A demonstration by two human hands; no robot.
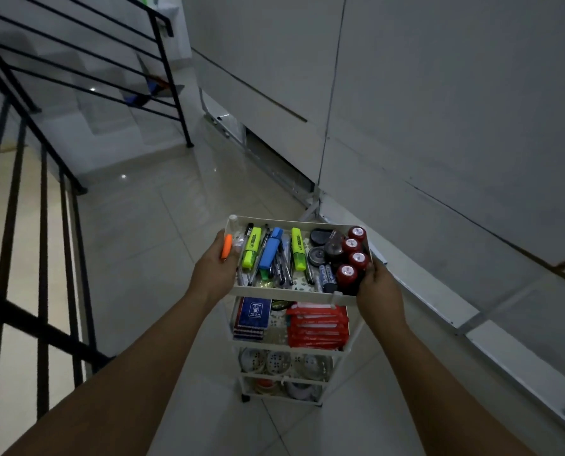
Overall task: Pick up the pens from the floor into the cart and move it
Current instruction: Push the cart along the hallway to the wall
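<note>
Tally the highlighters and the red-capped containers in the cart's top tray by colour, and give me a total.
Yellow-green highlighters: 2
Blue highlighter: 1
Red-capped containers: 4
Total: 7
Both sit in the top tray; the thin pens are too tangled to count.

A black metal stair railing [77,77] runs along the left side above a glossy tiled floor [149,225]. White wall panels [439,110] fill the right side. A blue and orange object [149,90] lies behind the railing bars
</note>
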